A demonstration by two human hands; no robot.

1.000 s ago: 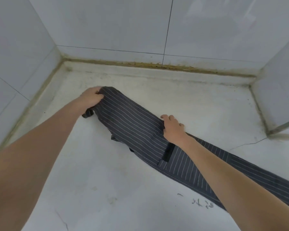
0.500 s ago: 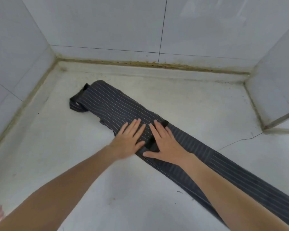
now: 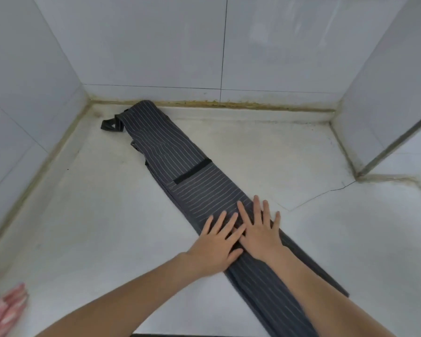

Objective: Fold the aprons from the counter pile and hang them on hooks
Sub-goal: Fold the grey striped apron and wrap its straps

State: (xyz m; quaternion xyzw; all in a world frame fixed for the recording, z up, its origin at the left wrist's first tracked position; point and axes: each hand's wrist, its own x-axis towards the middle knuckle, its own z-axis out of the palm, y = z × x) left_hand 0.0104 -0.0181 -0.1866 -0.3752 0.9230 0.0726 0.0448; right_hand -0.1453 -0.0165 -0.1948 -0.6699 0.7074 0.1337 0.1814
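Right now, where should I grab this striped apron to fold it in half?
Probably the far end of the striped apron, near the black strap by the back wall. Reach over from above, pinch both corners: it lies flat in a long narrow strip.

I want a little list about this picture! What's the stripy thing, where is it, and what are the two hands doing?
thing: dark grey pinstriped cloth apron, folded into a long narrow strip
place: lies flat and slantwise on the white stone counter, far end near the tiled back wall
strap: black loop sticks out at the far end
left hand: flat on the apron, fingers spread
right hand: flat on the apron, beside the left
corner: something pink, blurred, at bottom left
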